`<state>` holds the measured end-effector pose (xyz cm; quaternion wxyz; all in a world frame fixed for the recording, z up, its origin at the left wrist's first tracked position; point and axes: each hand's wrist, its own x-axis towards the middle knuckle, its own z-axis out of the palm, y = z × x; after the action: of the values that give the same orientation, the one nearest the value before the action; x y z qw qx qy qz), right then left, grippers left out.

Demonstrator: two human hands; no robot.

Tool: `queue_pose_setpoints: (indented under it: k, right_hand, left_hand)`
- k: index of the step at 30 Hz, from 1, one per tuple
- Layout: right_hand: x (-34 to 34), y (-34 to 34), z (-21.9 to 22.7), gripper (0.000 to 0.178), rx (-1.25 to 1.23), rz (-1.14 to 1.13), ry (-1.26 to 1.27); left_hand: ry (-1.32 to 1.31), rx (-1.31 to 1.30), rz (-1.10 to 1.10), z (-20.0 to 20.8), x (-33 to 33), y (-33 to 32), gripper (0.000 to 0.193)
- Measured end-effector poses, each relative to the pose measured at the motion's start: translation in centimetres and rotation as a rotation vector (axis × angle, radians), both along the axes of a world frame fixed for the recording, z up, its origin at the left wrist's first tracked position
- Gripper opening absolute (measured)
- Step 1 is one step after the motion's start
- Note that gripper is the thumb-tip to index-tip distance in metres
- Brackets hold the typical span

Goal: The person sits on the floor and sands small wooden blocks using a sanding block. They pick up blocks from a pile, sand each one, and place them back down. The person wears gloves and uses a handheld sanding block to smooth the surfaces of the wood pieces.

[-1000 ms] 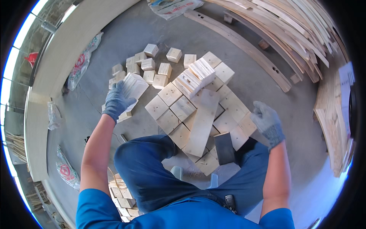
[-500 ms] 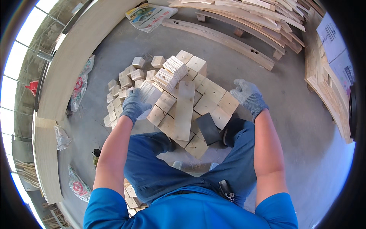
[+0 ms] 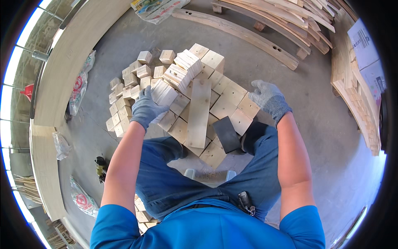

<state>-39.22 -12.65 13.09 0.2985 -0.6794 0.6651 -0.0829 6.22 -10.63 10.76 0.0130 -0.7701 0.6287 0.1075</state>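
My left hand (image 3: 146, 108), in a grey knit glove, lies open at the near left side of a row of thin wooden pieces (image 3: 163, 93), fingers and thumb apart. Whether it presses on them I cannot tell. To the right, my right hand (image 3: 268, 98), also gloved, hovers by the corner of the wooden block platform (image 3: 227, 103), its fingers loosely bent with nothing visible in them. Across the platform lies a flat wooden board (image 3: 199, 110), and near my right knee a dark rectangular piece (image 3: 226, 133). More thin pieces (image 3: 182, 70) stand in stacks behind the row.
Small loose wooden blocks (image 3: 124, 97) cluster on the floor left of the platform. A long beam (image 3: 236, 35) and piled wood strips (image 3: 286, 16) lie at the far right. Plastic bags (image 3: 84, 201) and a green-black tool (image 3: 100, 168) are on the left. Cartons (image 3: 364, 45) stand at right.
The view has shifted a little, so the blocks and beam sit higher in the picture. My left hand's fingers are spread a bit wider by the thin pieces; the right hand stays nearly put.
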Motion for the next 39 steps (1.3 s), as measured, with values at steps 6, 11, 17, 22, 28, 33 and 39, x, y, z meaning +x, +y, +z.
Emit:
queue_pose_setpoints:
  k: [6,11,17,22,28,33,39]
  right_hand:
    - [-0.1,1.5,-2.5,0.07,-0.098,0.037,-0.091]
    - [0.9,3.8,-2.8,0.085,-0.153,0.092,0.034]
    - [6.7,9.8,-5.0,0.1,-0.108,0.103,0.117]
    - [11.6,13.5,-6.1,0.103,0.046,0.076,0.331]
    - [11.8,14.0,-6.1,0.108,0.077,-0.005,0.267]
    - [12.1,14.1,-6.4,0.112,0.058,0.051,0.281]
    - [12.8,14.7,-5.9,0.116,0.069,0.07,0.261]
  left_hand:
    - [0.113,-0.069,-0.035,1.3,2.7,3.1,0.127]
    - [0.231,-0.071,-0.005,0.1,4.8,4.7,0.124]
    - [0.209,-0.111,0.075,-1.6,4.8,4.4,0.12]
    - [0.267,-0.157,0.062,-2.6,6.2,4.9,0.118]
    - [0.246,-0.191,0.126,0.1,5.5,6.5,0.111]
    - [0.31,-0.336,0.101,0.0,6.4,10.4,0.107]
    - [0.393,-0.39,-0.018,-1.8,0.9,14.9,0.105]
